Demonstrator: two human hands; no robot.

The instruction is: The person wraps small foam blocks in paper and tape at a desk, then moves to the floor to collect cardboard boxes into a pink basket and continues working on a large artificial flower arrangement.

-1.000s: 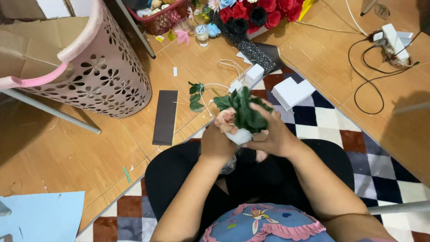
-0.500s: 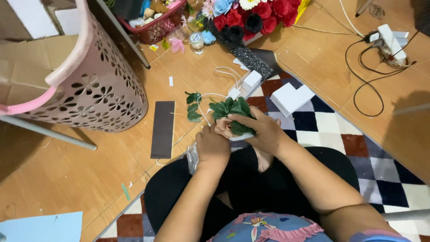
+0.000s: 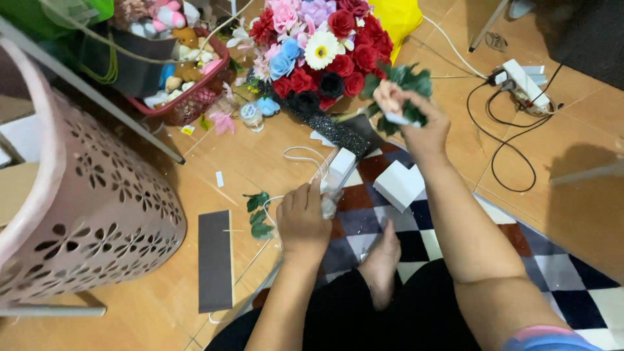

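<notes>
Red mesh basket [image 3: 188, 104] stuffed with small plush toys, right hand [image 3: 419, 123] fingers clamped on one green leafy artificial sprig [image 3: 403, 88] raised beside bouquet [image 3: 318, 49], left hand [image 3: 302, 221] fingers curled around clear plastic wrap [image 3: 330, 198] on floor.

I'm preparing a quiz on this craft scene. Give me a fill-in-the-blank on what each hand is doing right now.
1. The right hand holds up a sprig of artificial ____ leaves.
2. The left hand rests low, above the ____ rug.
3. The flower bouquet lies on the floor beyond the ____ hand.
4. The pink perforated basket stands on the person's ____ side.

Missing words: green; checkered; right; left
</notes>
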